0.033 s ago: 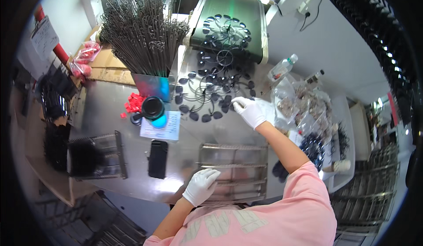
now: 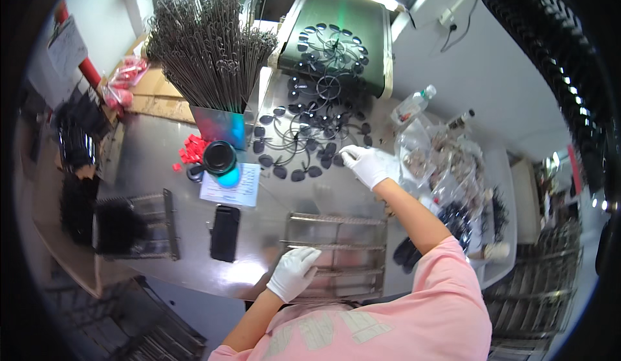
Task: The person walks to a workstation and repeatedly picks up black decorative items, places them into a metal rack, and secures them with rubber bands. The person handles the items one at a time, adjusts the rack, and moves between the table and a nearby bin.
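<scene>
My left hand [image 2: 295, 274], in a white glove, is over the left part of a metal rack [image 2: 336, 247] with several crossbars. Its fingers are pressed together and curled; whatever they hold, if anything, is hidden. Farther off and to the right, my right hand [image 2: 366, 166], also gloved, has thumb and fingers drawn together beside the near right edge of a cluster of dark lens-like pieces [image 2: 297, 175]. These pieces sit on curved stems arranged in rings. I cannot make out what is between the right fingertips.
A metal holder [image 2: 218, 127] carries many thin hooked rods [image 2: 217, 51]. Near it are red pieces [image 2: 193, 149], a dark round container [image 2: 220, 159], a paper sheet [image 2: 240, 190] and a phone [image 2: 224, 233]. Plastic bags [image 2: 417, 148] and a bottle [image 2: 414, 104] stand right; another rack [image 2: 169, 225] lies left.
The view has shifted slightly, so the table things appear a little farther left. Both hands keep nearly the same pose.
</scene>
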Available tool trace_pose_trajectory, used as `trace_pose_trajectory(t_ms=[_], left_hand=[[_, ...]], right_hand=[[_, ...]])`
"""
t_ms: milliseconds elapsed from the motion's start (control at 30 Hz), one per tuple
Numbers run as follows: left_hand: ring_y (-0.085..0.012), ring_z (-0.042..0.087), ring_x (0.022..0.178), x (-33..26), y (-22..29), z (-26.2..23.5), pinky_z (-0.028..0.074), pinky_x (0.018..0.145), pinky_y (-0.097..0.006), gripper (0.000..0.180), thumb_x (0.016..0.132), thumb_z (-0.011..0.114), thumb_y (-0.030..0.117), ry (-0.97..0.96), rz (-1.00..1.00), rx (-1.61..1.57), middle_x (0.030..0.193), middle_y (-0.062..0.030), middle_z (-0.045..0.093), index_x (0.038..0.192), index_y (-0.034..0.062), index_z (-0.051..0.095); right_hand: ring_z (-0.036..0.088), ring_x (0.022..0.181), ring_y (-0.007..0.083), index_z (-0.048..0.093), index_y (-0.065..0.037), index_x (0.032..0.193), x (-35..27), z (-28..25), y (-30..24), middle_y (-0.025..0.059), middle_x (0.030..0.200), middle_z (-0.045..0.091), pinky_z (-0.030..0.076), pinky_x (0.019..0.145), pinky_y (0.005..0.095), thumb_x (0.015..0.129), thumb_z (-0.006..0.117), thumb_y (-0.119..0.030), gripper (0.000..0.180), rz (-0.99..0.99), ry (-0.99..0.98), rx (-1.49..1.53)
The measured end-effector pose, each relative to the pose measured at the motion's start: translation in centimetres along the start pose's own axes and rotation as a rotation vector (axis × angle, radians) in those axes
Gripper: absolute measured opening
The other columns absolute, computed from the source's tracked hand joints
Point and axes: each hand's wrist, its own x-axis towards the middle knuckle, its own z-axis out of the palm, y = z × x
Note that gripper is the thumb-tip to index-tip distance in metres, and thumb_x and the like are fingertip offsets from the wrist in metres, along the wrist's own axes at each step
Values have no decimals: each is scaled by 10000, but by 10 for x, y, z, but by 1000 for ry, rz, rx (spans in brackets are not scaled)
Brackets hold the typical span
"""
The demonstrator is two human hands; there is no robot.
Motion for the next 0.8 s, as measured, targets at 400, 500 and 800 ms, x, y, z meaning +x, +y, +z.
trace_pose_trajectory(t_ms=[400,500,800], left_hand=[[-348,652,979,-10,-3,66,552,813,-464,433,734,749,47,173,-229,180,1097,-121,651,1154,75,644],[-347,678,1055,-9,2,68,548,940,-455,343,891,687,57,193,-250,208,1141,-153,707,1234,42,675],[-327,663,1107,-10,7,69,539,913,-471,342,838,691,78,149,-304,244,1187,-126,698,1180,97,711]], right_hand=[[700,993,420,599,-107,1019,229,85,98,203,988,724,546,892,500,904,659,-188,153,207,133,56],[685,791,368,586,-113,1001,223,99,99,130,859,686,538,753,493,858,719,-103,195,36,432,94],[705,794,382,576,-171,1279,300,18,105,136,946,695,565,685,486,989,568,-151,291,-285,615,-343]])
